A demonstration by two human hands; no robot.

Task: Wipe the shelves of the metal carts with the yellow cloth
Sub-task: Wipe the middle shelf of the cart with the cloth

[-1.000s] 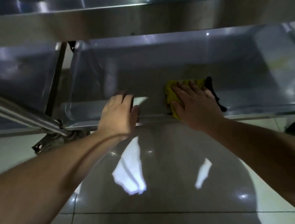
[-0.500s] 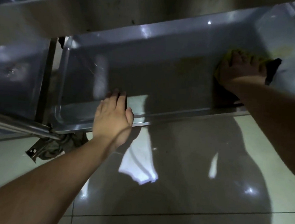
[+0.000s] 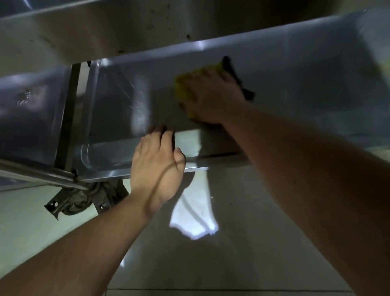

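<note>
My right hand (image 3: pixel 213 98) presses the yellow cloth (image 3: pixel 182 89) flat on the floor of the metal cart's lower shelf (image 3: pixel 311 82), near its middle. Most of the cloth is under the hand; a dark corner (image 3: pixel 236 81) sticks out behind it. The hand and cloth are blurred by motion. My left hand (image 3: pixel 157 166) holds the shelf's front rim (image 3: pixel 211 163), fingers hooked over the edge into the tray and thumb on the rim.
The cart's upper shelf (image 3: pixel 105 31) overhangs the lower one closely. A second metal cart (image 3: pixel 22 111) stands against its left end, past an upright post (image 3: pixel 67 114). A caster wheel (image 3: pixel 78 200) sits below the corner on the glossy tiled floor (image 3: pixel 226 267).
My right hand has swept the cloth from the shelf's far right back leftward toward the middle. My left hand stays on the front rim.
</note>
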